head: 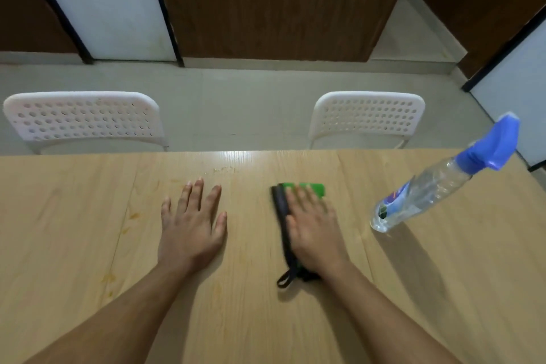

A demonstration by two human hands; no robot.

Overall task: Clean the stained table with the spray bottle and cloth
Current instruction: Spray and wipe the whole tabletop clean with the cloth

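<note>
A light wooden table (413, 289) carries orange-brown stains (134, 216) on its left part and a wet patch (224, 170) near the far edge. My left hand (192, 224) lies flat on the wood, fingers straight and spread. My right hand (310, 224) presses flat on a green cloth with a black edge (313, 188); a black loop (285, 278) sticks out near my wrist. The hand looks blurred. A clear spray bottle with a blue trigger head (428, 186) stands on the table to the right, apart from both hands.
Two white perforated chairs (82, 118) (366, 117) stand behind the table's far edge. Beyond them are a pale tiled floor (236, 103), dark wooden wall panels and white panels.
</note>
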